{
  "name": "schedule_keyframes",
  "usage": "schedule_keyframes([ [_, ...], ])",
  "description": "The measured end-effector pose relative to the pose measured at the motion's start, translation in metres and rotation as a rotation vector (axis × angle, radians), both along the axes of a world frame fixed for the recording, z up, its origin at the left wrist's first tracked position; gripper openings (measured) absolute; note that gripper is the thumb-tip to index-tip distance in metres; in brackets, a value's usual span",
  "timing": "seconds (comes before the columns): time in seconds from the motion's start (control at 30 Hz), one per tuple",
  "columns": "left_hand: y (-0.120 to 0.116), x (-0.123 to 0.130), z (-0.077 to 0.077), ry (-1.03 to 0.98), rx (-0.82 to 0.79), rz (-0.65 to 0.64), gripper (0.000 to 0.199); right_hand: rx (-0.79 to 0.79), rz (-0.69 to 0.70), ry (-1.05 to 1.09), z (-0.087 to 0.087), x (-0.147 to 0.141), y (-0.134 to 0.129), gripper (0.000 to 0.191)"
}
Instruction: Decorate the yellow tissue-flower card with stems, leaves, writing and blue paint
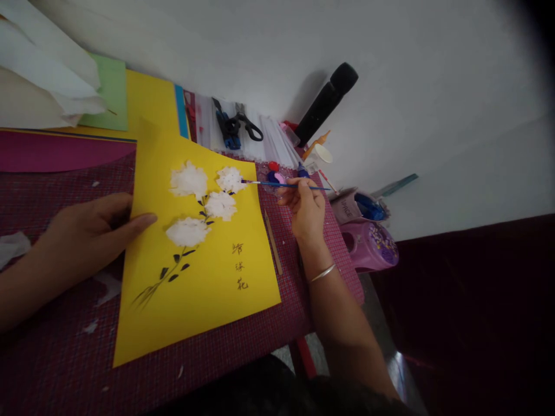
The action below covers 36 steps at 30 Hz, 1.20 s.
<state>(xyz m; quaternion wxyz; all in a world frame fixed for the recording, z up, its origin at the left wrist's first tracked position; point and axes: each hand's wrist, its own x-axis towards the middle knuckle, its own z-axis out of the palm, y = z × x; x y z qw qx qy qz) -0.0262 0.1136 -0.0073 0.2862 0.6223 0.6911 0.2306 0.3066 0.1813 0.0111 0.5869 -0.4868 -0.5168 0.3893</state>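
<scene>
My right hand (306, 208) pinches a thin blue paintbrush (281, 184), its tip touching the upper right white paper flower (229, 179). That flower carries small dark specks. A yellow sheet (217, 260) holds several white crumpled paper flowers, a painted stem with dark leaves and handwritten characters. My left hand (104, 228) grips the sheet's left edge, thumb on top and the other fingers partly hidden behind it. Just beyond the sheet's right edge, a clear palette (265, 173) holds red, dark blue and pink paint.
Scissors (248, 122) and a blue-handled tool (228, 127) lie on white strips at the back. A black bottle (327, 104) stands by the wall. Near the right edge are a wooden stick (273, 242), a paper cup (323, 153) and a pink container (368, 245).
</scene>
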Motion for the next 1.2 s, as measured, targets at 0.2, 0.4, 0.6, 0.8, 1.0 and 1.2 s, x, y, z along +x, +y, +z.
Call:
schedule_keyframes([
  [0.2, 0.001, -0.002, -0.002, 0.007, 0.016, -0.001, 0.045, -0.018, 0.097, -0.064, -0.002, -0.004, -0.003, 0.03],
  [0.4, -0.001, 0.003, 0.007, -0.06, -0.021, 0.016, 0.049, 0.01, -0.004, 0.017, -0.001, 0.0, 0.0, 0.03],
  [0.6, 0.0, 0.0, 0.001, -0.009, 0.03, -0.004, 0.047, 0.006, 0.046, -0.058, -0.002, -0.003, -0.002, 0.026],
  [0.8, 0.0, -0.001, -0.003, -0.013, 0.017, 0.001, 0.045, 0.04, -0.029, -0.002, -0.001, 0.002, 0.001, 0.029],
  [1.0, 0.0, -0.001, -0.001, -0.028, 0.015, 0.005, 0.047, -0.019, 0.011, -0.066, -0.004, 0.001, 0.002, 0.028],
  [1.2, 0.002, 0.001, 0.002, 0.034, 0.043, -0.009, 0.047, 0.018, -0.02, 0.022, -0.002, 0.001, 0.0, 0.028],
])
